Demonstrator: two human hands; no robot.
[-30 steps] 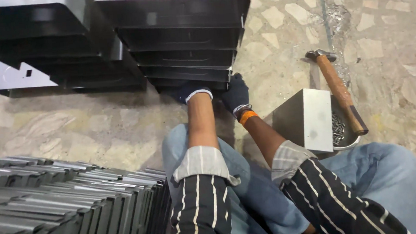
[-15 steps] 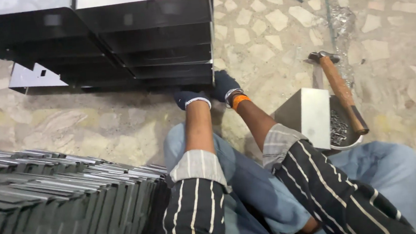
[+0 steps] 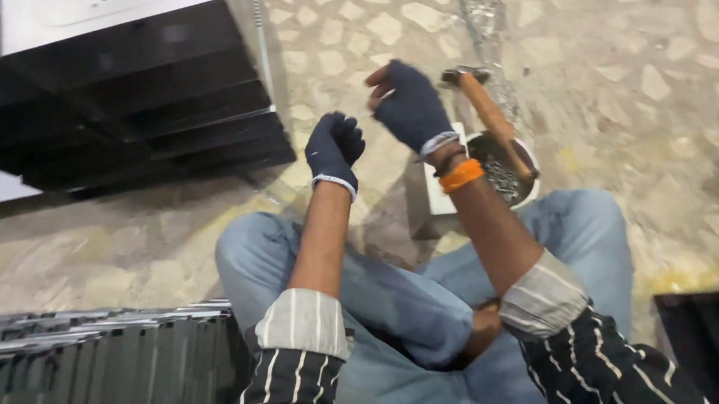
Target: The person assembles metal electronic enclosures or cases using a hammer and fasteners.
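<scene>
Hammer (image 3: 490, 123) rests with its wooden handle across the bowl of nails (image 3: 503, 174), just right of the raised right hand (image 3: 410, 108). That gloved hand is loosely open and empty; the left hand (image 3: 334, 148) is curled into an empty fist. A careless swing could knock the hammer off, tipping nails onto the stone floor (image 3: 623, 79), or catch the stacked black trays (image 3: 129, 100).

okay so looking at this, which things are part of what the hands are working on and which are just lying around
In hand:
left hand, gloved, fisted, empty
right hand, gloved, empty
stack of black panels, nearest the left hand

Lying about:
hammer across a bowl of small metal bits
row of dark sheets
stone floor
</scene>
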